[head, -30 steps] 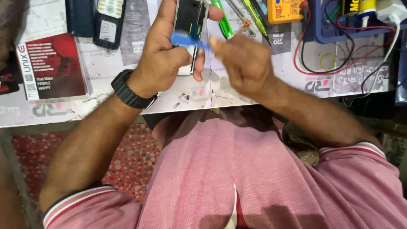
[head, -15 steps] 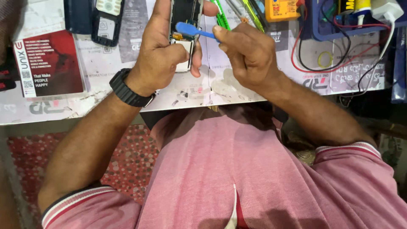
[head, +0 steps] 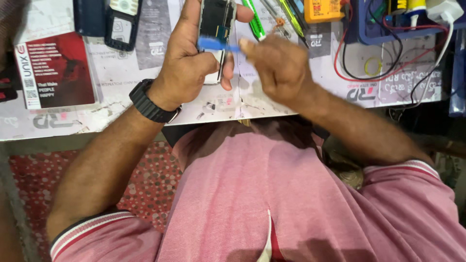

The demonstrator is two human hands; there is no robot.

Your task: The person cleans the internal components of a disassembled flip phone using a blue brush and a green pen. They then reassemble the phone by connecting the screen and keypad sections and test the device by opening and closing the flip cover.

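Phone [head: 217, 24] and blue tool [head: 213, 45] in hands

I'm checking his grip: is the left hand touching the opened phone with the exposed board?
Touching. The head view shows the left hand wrapped around the opened phone, its thumb lying across the top edge.

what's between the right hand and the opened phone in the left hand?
Head view: a small blue tool, pinched in the right hand, bridges to the opened phone gripped by the left hand.
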